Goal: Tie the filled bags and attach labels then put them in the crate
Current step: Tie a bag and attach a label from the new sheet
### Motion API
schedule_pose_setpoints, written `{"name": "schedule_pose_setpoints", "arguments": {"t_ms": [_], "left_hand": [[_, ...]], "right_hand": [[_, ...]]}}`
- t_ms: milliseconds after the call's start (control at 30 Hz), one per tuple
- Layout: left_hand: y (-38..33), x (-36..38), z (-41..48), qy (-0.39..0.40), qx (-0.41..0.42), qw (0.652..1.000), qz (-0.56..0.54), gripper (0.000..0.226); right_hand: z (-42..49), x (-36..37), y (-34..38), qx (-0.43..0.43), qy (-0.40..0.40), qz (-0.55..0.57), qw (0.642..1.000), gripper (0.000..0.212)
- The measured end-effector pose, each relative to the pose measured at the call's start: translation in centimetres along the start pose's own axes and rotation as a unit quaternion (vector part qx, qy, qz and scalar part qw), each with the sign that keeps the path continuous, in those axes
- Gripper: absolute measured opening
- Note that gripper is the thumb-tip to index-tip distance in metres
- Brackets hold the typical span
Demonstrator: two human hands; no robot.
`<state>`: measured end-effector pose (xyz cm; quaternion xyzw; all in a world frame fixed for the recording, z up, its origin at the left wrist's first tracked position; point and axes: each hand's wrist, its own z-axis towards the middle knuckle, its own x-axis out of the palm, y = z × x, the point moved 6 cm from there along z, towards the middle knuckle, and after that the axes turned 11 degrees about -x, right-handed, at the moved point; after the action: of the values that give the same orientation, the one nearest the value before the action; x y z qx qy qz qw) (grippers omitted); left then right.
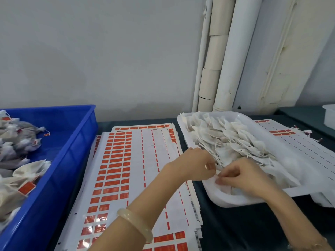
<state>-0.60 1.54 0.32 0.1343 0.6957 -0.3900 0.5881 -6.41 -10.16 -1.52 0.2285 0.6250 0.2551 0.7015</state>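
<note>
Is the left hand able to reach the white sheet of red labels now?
Probably yes: the white sheet of red labels lies uncovered just beside the left hand, nothing between. But that hand seems to pinch a small white bag.

Crate (76,142) solid blue; tray (235,201) plain white, bags (226,134) in it off-white; label sheets (116,160) white with rows of orange-red rectangles and red dashed lines; table cover (226,229) dark teal; bangle (135,223) pale cream; wall (108,51) grey-white.

left hand (196,164), right hand (241,176), fingertips together
</note>
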Motion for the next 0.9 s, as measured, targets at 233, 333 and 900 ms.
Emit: {"name": "schedule_pose_setpoints", "arguments": {"t_ms": [233,333,900], "left_hand": [[-0.2,-2.3,-1.3,-0.146,0.037,0.985,-0.085,0.02],[0.3,-4.0,-2.4,-0.205,0.036,0.97,-0.123,0.018],[16.4,1.8,-13.8,-0.259,-0.196,0.798,-0.507,0.04]], "right_hand": [[-0.3,-3.9,2.6,-0.053,-0.093,-0.015,0.994,0.024],[-0.2,-5.0,5.3,-0.108,-0.148,-0.016,0.983,0.021],[4.7,15.1,10.9,-0.144,-0.109,0.238,0.954,0.021]]}}
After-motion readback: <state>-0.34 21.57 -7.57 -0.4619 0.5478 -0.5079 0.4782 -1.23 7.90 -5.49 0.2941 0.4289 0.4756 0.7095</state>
